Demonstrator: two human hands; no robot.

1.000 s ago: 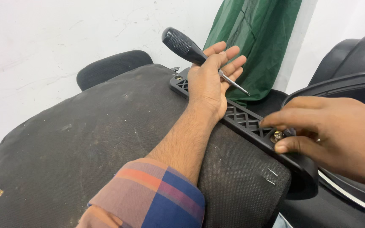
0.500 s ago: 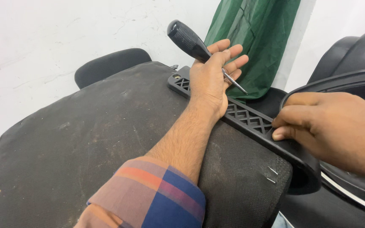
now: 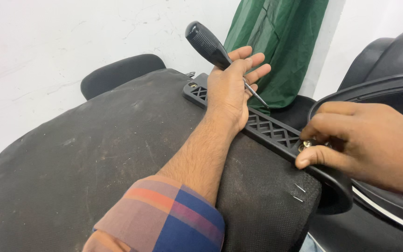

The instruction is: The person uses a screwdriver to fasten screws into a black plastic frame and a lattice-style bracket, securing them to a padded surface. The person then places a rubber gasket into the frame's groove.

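My left hand (image 3: 229,91) lies flat on a black lattice plastic bar (image 3: 276,133) that runs along the edge of an upturned black seat cushion (image 3: 99,154). Under its fingers it keeps a screwdriver (image 3: 207,44) with a black ribbed handle pointing up and left and a thin metal shaft pointing down and right. My right hand (image 3: 364,140) pinches a small brass-coloured fastener (image 3: 306,144) at the bar's right end with thumb and forefinger.
A dark green cloth (image 3: 281,42) hangs against the white wall behind the bar. A black curved chair part (image 3: 378,88) sits at the right, behind my right hand. Two small metal staples (image 3: 299,193) stick out of the cushion's front corner.
My right hand has shifted slightly along the bar's right end, and the brass-coloured fastener shows again between its fingertips. My left hand and the screwdriver stay almost where they were.
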